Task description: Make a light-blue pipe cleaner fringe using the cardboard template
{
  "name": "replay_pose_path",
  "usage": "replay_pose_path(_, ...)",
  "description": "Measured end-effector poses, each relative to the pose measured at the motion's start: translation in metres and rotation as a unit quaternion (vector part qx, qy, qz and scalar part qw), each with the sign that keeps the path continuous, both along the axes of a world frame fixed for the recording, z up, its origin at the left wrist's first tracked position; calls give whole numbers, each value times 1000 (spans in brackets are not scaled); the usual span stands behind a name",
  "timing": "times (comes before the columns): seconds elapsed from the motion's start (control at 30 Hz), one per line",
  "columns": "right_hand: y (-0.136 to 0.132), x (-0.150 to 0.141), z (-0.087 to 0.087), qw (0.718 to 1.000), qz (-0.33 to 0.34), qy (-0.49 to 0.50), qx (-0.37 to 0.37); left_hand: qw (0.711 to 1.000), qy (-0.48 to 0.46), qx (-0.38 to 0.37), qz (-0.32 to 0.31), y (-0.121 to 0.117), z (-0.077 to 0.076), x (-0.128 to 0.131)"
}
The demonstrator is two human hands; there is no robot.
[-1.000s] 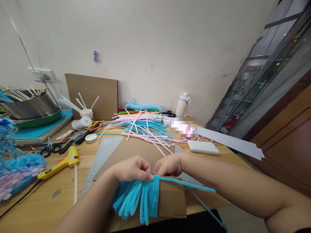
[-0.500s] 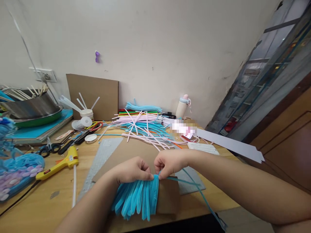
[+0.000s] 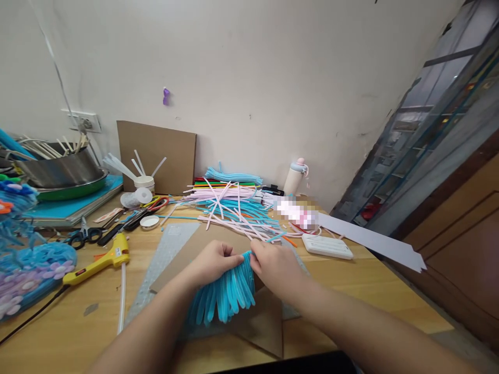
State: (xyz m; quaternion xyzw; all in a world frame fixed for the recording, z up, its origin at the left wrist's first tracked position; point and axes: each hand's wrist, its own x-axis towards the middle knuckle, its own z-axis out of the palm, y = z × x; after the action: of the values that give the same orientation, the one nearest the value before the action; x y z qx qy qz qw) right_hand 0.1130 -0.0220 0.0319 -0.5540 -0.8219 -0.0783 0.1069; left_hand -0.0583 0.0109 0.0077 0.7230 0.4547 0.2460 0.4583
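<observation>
A fringe of bright blue pipe cleaners (image 3: 226,301), bent into many side-by-side loops, hangs between my hands near the front of the table. My left hand (image 3: 214,259) is closed on its upper edge, thumb on top. At the right end of the same edge, my right hand (image 3: 278,265) pinches the pipe cleaners, its fingertips partly hidden. A blue strand end (image 3: 276,237) sticks out beyond the right knuckles. Brown cardboard (image 3: 268,322) lies below and behind the loops; whether they touch it I cannot tell.
A yellow glue gun (image 3: 97,265) lies left, near black-handled scissors (image 3: 83,236). Loose pink and blue pipe cleaners (image 3: 234,208) are piled at the back. A white box-shaped device (image 3: 327,246) lies right, with a bottle (image 3: 295,176) behind. A metal bowl (image 3: 62,169) holds sticks.
Both hands have lifted the looped pipe cleaners slightly, away from the front edge. My right hand has turned and come round the right end. The long strands trailing right are no longer visible there.
</observation>
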Motion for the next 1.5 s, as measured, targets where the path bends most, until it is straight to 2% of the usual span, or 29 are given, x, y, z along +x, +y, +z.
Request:
replay_pose_path(0.07,2,1,-9,996,-7,87,17,999,-22,17,43,0,-3,5)
replay_pose_path(0.13,6,1,-18,978,5,206,21,995,-47,26,84,-1,-5,10)
replay_pose_path(0.23,15,-1,-32,914,10,405,-13,989,-70,48,123,-5,-6,15)
replay_pose_path(0.3,21,-3,-38,840,-5,536,-79,985,-63,79,139,-8,-4,18)
replay_pose_path(0.43,30,-4,-41,637,-25,728,-254,977,-16,149,150,-15,0,21)
replay_pose_path(0.47,31,-3,-40,600,-29,748,-281,976,-9,161,149,-16,1,21)
replay_pose_path(0.53,31,-2,-38,561,-39,765,-315,974,-2,174,147,-17,1,22)
replay_pose_path(0.8,33,5,-31,496,-48,762,-414,957,69,253,127,-14,-5,21)
replay_pose_path(0.87,33,6,-28,497,-52,755,-425,951,91,268,123,-14,-5,21)
replay_pose_path(1.03,33,5,-20,534,-47,743,-401,936,142,307,102,-18,-4,22)
replay_pose_path(1.27,28,2,-26,532,-18,768,-357,929,153,322,103,-19,-4,21)
replay_pose_path(1.5,26,-2,-36,513,8,791,-332,927,167,317,111,-21,-1,19)
